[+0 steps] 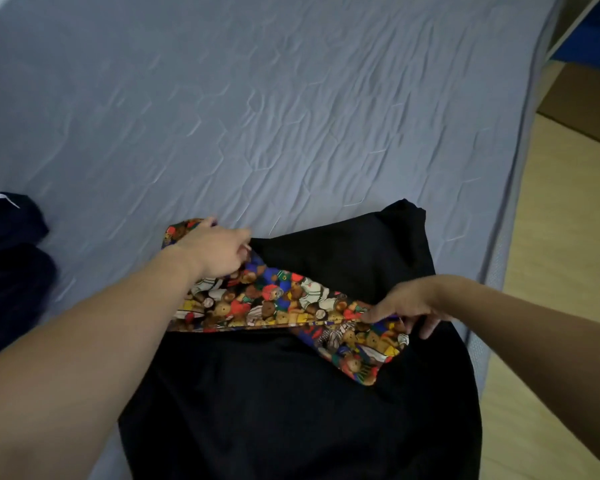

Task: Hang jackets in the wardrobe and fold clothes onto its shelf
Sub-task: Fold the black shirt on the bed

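Grey bed sheet (pixel 257 98) serves as your folding surface. Your hands, left hand (pixel 219 252) at 10 o'clock and right hand (pixel 407 304) at 4, pinch the teddy-print garment (pixel 274 303) taut over black cloth (pixel 291 393), likely squaring its fold.

No text, label, brand, number or sign can be read anywhere here, not even on the teddy-bear print cloth (pixel 278 303).

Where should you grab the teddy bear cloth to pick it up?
Probably at its two ends, reaching down from above. The teddy bear cloth lies as a long strip across the black garment on the bed, so holding both ends keeps it from sagging. The left hand is already at the far-left end and the right hand near the right end.
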`<action>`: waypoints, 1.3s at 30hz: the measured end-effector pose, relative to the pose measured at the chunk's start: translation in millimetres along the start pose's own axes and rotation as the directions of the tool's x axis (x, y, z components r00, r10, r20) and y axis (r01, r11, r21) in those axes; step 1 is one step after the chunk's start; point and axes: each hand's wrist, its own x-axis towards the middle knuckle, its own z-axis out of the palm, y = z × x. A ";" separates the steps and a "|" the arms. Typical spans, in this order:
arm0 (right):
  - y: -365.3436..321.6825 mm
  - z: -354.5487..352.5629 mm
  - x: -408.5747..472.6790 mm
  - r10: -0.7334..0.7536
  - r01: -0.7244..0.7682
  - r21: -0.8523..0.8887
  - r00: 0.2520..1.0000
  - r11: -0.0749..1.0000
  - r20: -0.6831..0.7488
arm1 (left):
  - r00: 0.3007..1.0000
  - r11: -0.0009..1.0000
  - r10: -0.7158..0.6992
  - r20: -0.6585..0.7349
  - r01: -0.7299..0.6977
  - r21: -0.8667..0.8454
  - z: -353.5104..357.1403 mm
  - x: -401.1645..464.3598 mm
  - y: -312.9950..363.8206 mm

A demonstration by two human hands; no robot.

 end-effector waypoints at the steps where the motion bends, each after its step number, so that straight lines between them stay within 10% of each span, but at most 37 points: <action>1: -3.6 7.2 1.3 -0.036 0.035 -0.057 0.999 0.998 -0.024 | 0.996 0.987 -0.043 -0.083 0.030 -0.159 -3.3 -2.6 -4.4; 5: -20.5 22.1 -1.8 -0.421 0.284 -0.398 0.850 0.873 -0.317 | 0.822 0.955 -0.221 -0.524 0.074 -0.286 0.9 -12.3 -22.5; 8: -19.0 -8.9 -21.8 -0.820 0.161 -0.806 0.048 0.570 -0.571 | 0.821 0.955 -0.248 -0.515 0.119 -0.271 11.7 -18.1 -40.2; 9: -16.6 -18.6 -29.1 -0.855 0.063 -0.860 -0.092 0.506 -0.510 | 0.868 0.953 -0.244 -0.433 0.132 -0.271 16.3 -18.6 -43.6; 10: -12.0 -23.1 -32.3 -0.908 0.000 -0.908 -0.027 0.418 -0.418 | 0.908 0.949 -0.234 -0.346 0.136 -0.284 20.6 -18.5 -45.1; 12: 2.9 -23.0 -32.0 -0.877 0.048 -0.977 0.450 0.210 -0.166 | 0.943 0.907 -0.237 -0.233 0.129 -0.401 24.9 -15.7 -36.6; 14: 16.3 -17.6 -25.6 -0.710 0.150 -0.938 0.693 0.312 -0.126 | 0.957 0.881 -0.222 -0.186 0.116 -0.459 27.0 -7.5 -20.2; 17: 23.0 -21.1 -0.3 -0.564 0.255 -0.503 0.398 0.826 -0.723 | 0.976 0.942 -0.198 -0.091 0.163 -0.293 27.8 7.0 -1.9; 19: 15.6 -27.3 15.8 -0.063 0.397 0.191 0.545 0.898 -0.836 | 0.981 0.972 -0.185 0.050 0.190 -0.136 23.4 14.0 2.7; 21: 13.1 -32.9 30.5 0.120 0.400 0.606 0.760 0.688 -0.638 | 0.962 0.984 -0.174 0.213 0.164 0.063 15.3 19.6 2.4; 25: 17.4 -35.8 37.9 0.070 0.305 0.377 0.690 0.875 -0.721 | 0.907 0.922 -0.321 0.273 0.233 0.310 -5.6 14.8 -19.2; 29: 36.1 -43.8 26.0 0.015 0.236 0.461 0.879 0.856 -0.477 | 0.908 0.901 -0.375 0.186 0.311 0.301 -16.7 2.0 -42.2; 31: 35.5 -53.0 22.5 0.044 0.153 0.328 0.853 0.932 -0.521 | 0.906 0.881 -0.408 0.110 0.359 0.309 -15.9 2.5 -45.6; 35: 21.8 -41.9 35.3 -0.041 -0.078 -0.087 0.462 0.993 -0.886 | 0.900 0.836 -0.398 -0.179 0.436 0.333 -1.9 10.8 -26.9; 39: 14.4 22.5 42.8 -0.226 -0.064 -0.250 0.259 0.966 -0.939 | 0.910 0.984 0.065 -0.409 0.010 0.178 52.8 -1.8 37.0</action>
